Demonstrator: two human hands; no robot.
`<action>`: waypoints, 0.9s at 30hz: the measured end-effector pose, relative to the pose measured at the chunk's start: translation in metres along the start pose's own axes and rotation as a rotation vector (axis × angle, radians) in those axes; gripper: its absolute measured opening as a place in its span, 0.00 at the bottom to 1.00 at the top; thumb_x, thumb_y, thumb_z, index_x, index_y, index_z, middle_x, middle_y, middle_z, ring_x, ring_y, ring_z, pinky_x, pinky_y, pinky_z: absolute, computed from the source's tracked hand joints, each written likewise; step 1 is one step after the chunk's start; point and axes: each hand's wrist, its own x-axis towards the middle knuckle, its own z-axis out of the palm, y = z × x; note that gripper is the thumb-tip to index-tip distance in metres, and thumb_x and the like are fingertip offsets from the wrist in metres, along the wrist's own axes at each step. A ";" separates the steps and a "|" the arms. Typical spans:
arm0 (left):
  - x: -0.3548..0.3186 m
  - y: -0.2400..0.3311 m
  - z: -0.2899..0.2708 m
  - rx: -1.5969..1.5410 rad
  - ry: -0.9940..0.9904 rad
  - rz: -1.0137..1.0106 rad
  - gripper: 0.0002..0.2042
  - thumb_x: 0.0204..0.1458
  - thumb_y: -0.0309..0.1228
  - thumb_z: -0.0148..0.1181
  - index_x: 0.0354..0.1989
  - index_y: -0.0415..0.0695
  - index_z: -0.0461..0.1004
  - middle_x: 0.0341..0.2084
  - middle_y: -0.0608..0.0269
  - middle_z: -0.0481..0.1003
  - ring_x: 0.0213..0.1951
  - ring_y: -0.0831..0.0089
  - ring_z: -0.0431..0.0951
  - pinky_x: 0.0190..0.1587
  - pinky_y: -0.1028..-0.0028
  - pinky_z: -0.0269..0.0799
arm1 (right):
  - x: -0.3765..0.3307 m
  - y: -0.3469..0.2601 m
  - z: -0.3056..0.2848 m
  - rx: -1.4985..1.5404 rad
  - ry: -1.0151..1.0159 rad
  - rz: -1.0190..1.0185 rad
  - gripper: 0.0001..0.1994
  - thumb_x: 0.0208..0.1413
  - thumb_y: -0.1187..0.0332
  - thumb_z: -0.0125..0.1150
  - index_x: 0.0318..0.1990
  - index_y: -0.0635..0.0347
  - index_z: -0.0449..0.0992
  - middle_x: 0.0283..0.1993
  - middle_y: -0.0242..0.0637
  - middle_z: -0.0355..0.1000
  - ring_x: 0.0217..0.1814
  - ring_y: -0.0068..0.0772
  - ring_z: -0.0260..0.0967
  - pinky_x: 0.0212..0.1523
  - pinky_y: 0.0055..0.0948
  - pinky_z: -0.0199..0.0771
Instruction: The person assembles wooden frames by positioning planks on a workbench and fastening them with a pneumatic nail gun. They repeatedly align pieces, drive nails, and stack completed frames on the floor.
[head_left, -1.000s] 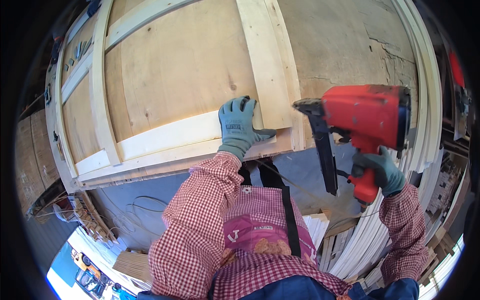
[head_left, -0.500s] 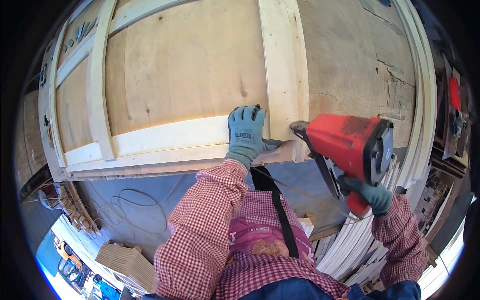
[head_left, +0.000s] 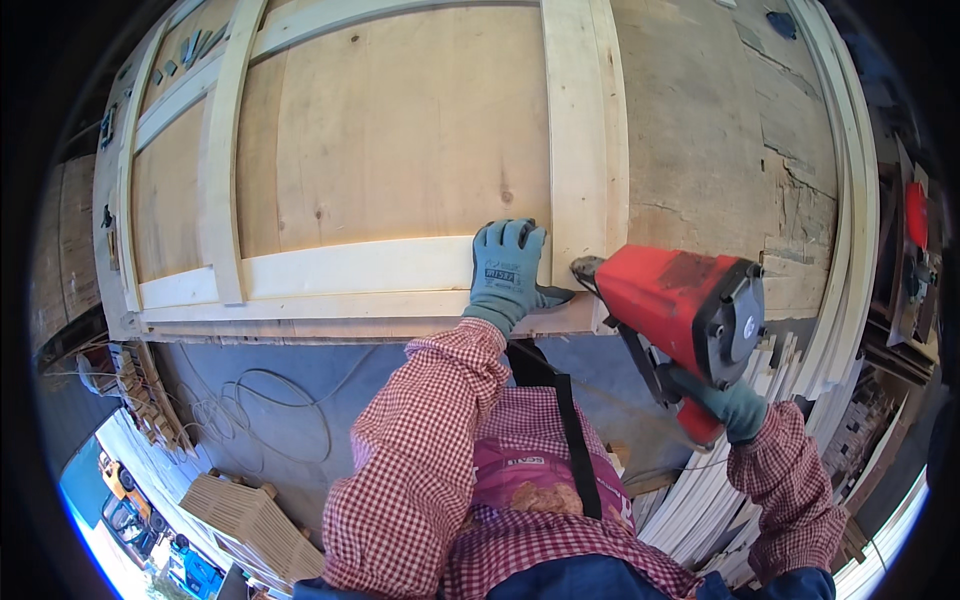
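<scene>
My left hand (head_left: 508,268), in a blue-grey glove, lies on the bottom rail (head_left: 370,268) of a pale wooden frame, beside its right corner. Its fingers are stretched out over the rail and the thumb points right. In my right hand (head_left: 738,405), gloved too, is the handle of a red and black nail gun (head_left: 660,290). The gun's nose is at the lower end of the upright board (head_left: 578,130), just right of my left thumb; whether it touches the wood I cannot tell. Behind the frame lies a brown plywood panel (head_left: 410,130).
Several small metal pieces (head_left: 195,47) lie at the far left of the panel. Long pale strips (head_left: 850,200) run along the table's right side. A cable (head_left: 270,385) coils on the floor below left, near a stack of wooden pieces (head_left: 250,520). More strips (head_left: 700,510) lie below right.
The nail gun has moved left, its nose passing from the outer strip to the upright board at the corner. My left hand stays on the rail. The whole view has shifted slightly.
</scene>
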 end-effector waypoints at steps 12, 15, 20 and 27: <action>-0.009 0.005 -0.044 -0.106 -0.174 0.091 0.49 0.31 0.55 0.71 0.61 0.39 0.60 0.61 0.48 0.58 0.64 0.52 0.55 0.68 0.58 0.47 | -0.041 0.023 0.041 -0.534 0.175 -0.195 0.05 0.55 0.74 0.53 0.33 0.61 0.75 0.25 0.35 0.69 0.24 0.28 0.66 0.26 0.27 0.66; -0.055 -0.043 -0.100 -0.168 0.129 0.024 0.44 0.36 0.48 0.70 0.63 0.40 0.59 0.63 0.45 0.57 0.64 0.50 0.56 0.66 0.58 0.51 | -0.037 0.005 0.094 -0.317 0.249 -0.046 0.07 0.56 0.72 0.53 0.30 0.61 0.76 0.23 0.33 0.69 0.23 0.26 0.66 0.26 0.26 0.65; -0.151 -0.205 -0.201 -0.068 0.369 -0.210 0.43 0.38 0.41 0.72 0.64 0.39 0.58 0.62 0.44 0.57 0.64 0.47 0.56 0.65 0.57 0.54 | -0.010 -0.022 0.204 -0.490 0.180 -0.229 0.04 0.53 0.74 0.57 0.31 0.64 0.77 0.24 0.36 0.70 0.25 0.26 0.68 0.27 0.27 0.68; -0.189 -0.398 -0.297 0.207 -0.012 -0.361 0.48 0.39 0.57 0.66 0.64 0.38 0.57 0.64 0.48 0.57 0.67 0.50 0.50 0.70 0.55 0.39 | 0.089 -0.070 0.379 -0.248 0.183 -0.254 0.15 0.48 0.75 0.62 0.46 0.64 0.72 0.36 0.35 0.73 0.30 0.22 0.70 0.27 0.24 0.72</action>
